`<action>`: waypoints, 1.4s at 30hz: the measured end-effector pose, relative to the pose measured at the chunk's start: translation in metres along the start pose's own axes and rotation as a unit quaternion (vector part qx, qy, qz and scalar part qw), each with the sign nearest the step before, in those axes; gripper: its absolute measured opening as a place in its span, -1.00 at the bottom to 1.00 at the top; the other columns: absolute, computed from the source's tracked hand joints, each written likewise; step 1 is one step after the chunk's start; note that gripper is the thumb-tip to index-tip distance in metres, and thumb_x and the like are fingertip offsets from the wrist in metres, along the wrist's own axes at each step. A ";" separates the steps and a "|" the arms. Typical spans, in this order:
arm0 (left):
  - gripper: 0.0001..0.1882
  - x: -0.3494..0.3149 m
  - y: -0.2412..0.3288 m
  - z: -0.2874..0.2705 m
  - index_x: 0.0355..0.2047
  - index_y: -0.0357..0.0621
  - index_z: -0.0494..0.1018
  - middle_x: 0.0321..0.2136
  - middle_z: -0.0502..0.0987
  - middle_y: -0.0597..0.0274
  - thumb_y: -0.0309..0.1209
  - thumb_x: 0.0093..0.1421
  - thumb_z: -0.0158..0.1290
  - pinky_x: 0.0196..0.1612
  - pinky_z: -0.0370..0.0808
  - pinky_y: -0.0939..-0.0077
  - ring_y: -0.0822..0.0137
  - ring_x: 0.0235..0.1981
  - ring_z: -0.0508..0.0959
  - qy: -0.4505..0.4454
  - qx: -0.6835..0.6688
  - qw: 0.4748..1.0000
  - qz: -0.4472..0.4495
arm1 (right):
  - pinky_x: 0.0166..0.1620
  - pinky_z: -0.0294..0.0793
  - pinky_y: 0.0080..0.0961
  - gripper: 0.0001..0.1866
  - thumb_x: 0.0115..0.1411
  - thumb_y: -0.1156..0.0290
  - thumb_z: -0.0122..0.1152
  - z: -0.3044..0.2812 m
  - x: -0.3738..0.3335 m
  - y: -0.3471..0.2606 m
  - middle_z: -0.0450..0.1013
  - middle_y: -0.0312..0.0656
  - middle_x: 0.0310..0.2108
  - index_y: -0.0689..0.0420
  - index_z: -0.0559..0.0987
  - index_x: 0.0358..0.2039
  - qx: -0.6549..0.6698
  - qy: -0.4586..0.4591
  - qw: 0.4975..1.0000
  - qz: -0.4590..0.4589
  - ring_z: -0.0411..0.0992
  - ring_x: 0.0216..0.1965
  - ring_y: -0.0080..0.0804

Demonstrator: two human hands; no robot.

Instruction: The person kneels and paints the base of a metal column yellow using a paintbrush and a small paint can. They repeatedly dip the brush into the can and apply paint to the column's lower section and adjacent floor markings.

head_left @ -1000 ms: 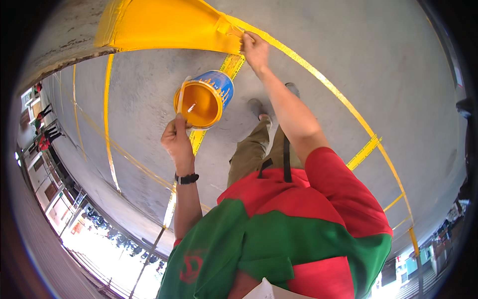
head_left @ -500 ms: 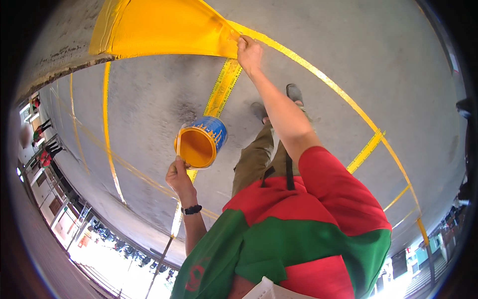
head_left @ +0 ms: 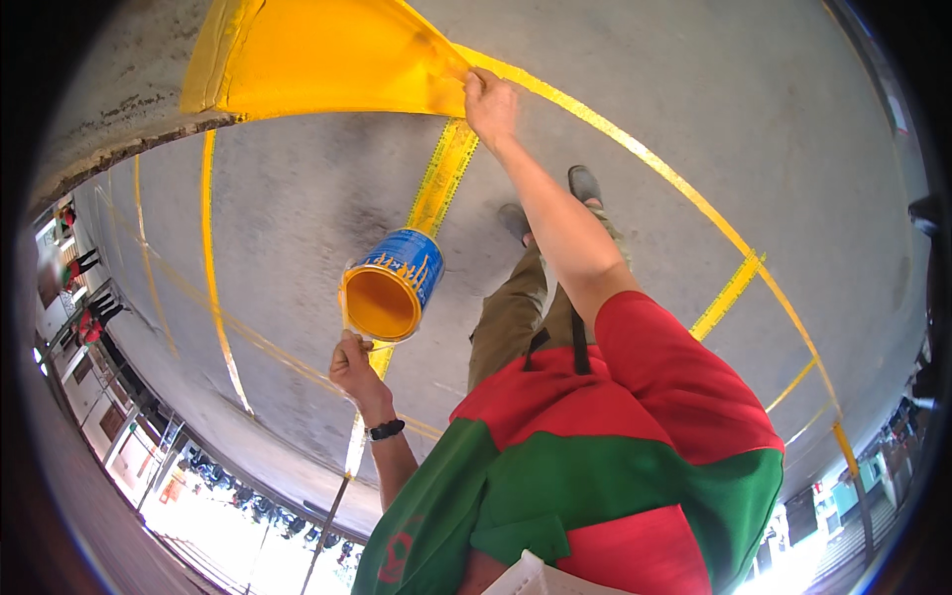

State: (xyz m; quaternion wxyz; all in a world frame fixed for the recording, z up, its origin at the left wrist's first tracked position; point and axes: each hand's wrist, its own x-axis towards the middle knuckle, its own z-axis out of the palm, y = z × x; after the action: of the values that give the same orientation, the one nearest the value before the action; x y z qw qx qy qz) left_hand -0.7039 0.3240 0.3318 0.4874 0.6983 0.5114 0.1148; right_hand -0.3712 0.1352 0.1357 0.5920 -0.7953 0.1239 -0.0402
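My left hand [head_left: 355, 369] is closed around the thin wire handle of a paint can [head_left: 424, 263]. The can hangs tilted, its open mouth toward me, blue outside with yellow drips and coated yellow inside. Farther off, my right hand [head_left: 491, 104] is closed, fingers bent, at the right-hand corner of a bright yellow painted surface [head_left: 337, 59]. A dark smudge shows beside its fingertips. Whatever those fingers hold, if anything, is hidden.
Yellow lines [head_left: 684, 188] cross the grey concrete floor [head_left: 307, 208]. A wider yellow band [head_left: 444, 178] runs from the painted surface down behind the can. My shoes [head_left: 585, 183] stand right of it. People [head_left: 91, 322] are far off at the left edge.
The can has shifted slightly left and swung a little on its handle; my left hand has dropped slightly. My right hand has moved a little left along the yellow corner, still closed.
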 end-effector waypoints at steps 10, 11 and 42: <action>-0.64 0.001 0.024 -0.014 -0.53 -0.20 0.50 -0.56 0.53 0.30 -0.26 0.38 0.12 -0.37 0.33 0.65 0.57 -0.50 0.42 -0.006 -0.022 1.000 0.016 | -0.28 0.53 -0.42 -0.66 0.34 0.29 0.13 -0.045 -0.028 -0.080 0.60 -0.02 -0.43 0.33 0.61 -0.08 0.120 0.001 0.993 -0.010 0.58 -0.40 -0.34; -0.64 -0.001 0.030 -0.023 -0.54 -0.20 0.49 -0.56 0.53 0.30 -0.26 0.38 0.11 -0.37 0.33 0.65 0.57 -0.50 0.42 -0.002 -0.009 1.000 0.022 | -0.29 0.53 -0.43 -0.66 0.35 0.29 0.13 -0.043 -0.025 -0.088 0.60 -0.02 -0.44 0.33 0.62 -0.09 0.038 -0.008 0.999 0.013 0.58 -0.40 -0.36; -0.64 -0.029 0.041 -0.063 -0.53 -0.28 0.52 -0.56 0.56 0.27 -0.33 0.39 0.08 -0.33 0.42 0.57 0.53 -0.49 0.46 -0.021 -0.057 0.995 0.075 | -0.45 0.48 -0.59 -0.68 0.42 0.34 0.12 -0.028 -0.043 -0.147 0.57 -0.18 -0.44 0.35 0.56 -0.02 0.515 0.001 0.839 0.175 0.44 -0.54 -0.57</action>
State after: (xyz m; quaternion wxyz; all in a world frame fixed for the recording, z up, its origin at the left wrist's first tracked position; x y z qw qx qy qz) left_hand -0.7338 0.3359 0.4055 0.5273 0.7081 0.4397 0.1650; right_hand -0.3963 0.1592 0.2870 0.9134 -0.3402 0.2236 0.0052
